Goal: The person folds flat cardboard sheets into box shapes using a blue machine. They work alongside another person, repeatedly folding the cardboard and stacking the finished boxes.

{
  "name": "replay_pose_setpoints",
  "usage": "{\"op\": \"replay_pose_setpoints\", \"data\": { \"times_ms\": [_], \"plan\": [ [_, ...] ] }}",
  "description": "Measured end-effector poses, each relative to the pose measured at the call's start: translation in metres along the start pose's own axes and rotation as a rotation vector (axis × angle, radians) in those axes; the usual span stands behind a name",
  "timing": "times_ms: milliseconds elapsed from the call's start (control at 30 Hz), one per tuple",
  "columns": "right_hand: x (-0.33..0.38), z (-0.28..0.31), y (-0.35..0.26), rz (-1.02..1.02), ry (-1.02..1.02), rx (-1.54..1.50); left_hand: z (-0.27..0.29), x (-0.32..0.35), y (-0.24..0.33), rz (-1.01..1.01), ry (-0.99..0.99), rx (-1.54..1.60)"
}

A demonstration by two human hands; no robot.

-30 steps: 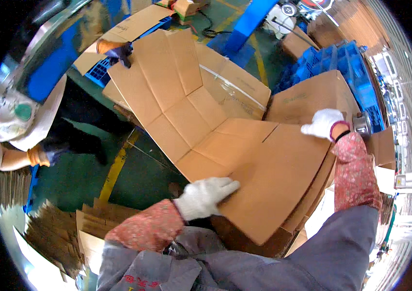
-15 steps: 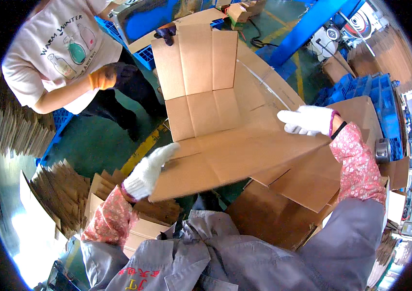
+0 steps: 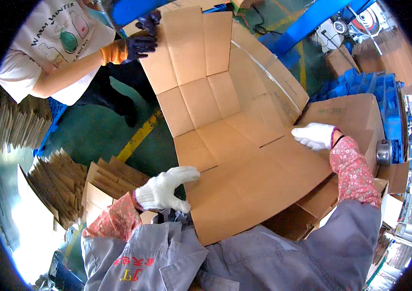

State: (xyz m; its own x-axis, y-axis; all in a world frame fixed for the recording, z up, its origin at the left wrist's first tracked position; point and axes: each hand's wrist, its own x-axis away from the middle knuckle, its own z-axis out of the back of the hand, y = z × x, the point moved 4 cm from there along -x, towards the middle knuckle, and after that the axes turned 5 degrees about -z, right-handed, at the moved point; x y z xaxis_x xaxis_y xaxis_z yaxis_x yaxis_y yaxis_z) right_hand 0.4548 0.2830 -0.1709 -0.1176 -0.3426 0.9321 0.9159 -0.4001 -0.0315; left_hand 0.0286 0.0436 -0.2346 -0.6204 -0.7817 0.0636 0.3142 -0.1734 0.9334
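Note:
A large creased brown cardboard sheet [image 3: 259, 169] with cut slots spreads before me, its far panels folded upward. My left hand [image 3: 167, 189], in a white knit glove, is at the sheet's left edge, fingertips over the cardboard and thumb spread apart. At the right edge, my white-gloved right hand [image 3: 315, 136] lies with its fingers stretched out against the cardboard. Across from me a co-worker's dark-gloved hands [image 3: 145, 36] are at the far left edge of the upright panel. Neither of my hands is visibly closed round the sheet.
More cardboard [image 3: 269, 77] with a pale strip lies beyond the sheet. A brown carton [image 3: 344, 121] and blue pallets [image 3: 361, 82] stand at the right. Cardboard stacks [image 3: 58, 186] fill the left. A blue post [image 3: 307, 29] rises behind. The co-worker [image 3: 55, 53] stands far left.
The sheet has come nearer to me and turned, its near edge now at my body. My left hand has spread its thumb and shifted right. The co-worker's second hand has reached the panel.

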Motion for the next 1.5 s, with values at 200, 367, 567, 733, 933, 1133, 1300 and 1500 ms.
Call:
{"op": "replay_pose_setpoints", "data": {
  "times_ms": [200, 367, 567, 733, 933, 1133, 1300, 1500],
  "plan": [
    [0.006, 0.026, -0.010, 0.099, 0.152, -0.032, 0.012, -0.013, 0.027, -0.218, 0.266, -0.232],
    [0.024, 0.051, -0.064, 0.077, 0.353, 0.666, 0.023, -0.047, 0.031, -0.288, 0.364, -0.163],
    [0.030, 0.076, -0.085, 0.011, 0.219, 0.362, 0.066, -0.065, 0.016, -0.097, 0.468, 0.257],
    [0.034, 0.087, -0.094, 0.019, 0.117, -0.019, 0.082, -0.073, 0.072, -0.392, 0.761, -0.833],
    [0.085, 0.131, -0.114, 0.437, -0.535, -0.684, 0.082, -0.036, 0.095, -0.364, 0.651, -0.662],
    [0.124, 0.129, -0.115, 1.368, -0.514, -0.660, 0.120, 0.000, 0.130, -0.435, 1.119, 0.150],
    [0.129, 0.092, -0.117, 1.521, -0.629, -0.827, 0.128, -0.001, 0.155, -0.531, 0.802, -0.416],
    [0.097, 0.091, -0.100, 1.378, -0.178, -0.917, 0.121, 0.006, 0.172, -0.588, 0.865, -0.443]
  ]
}}
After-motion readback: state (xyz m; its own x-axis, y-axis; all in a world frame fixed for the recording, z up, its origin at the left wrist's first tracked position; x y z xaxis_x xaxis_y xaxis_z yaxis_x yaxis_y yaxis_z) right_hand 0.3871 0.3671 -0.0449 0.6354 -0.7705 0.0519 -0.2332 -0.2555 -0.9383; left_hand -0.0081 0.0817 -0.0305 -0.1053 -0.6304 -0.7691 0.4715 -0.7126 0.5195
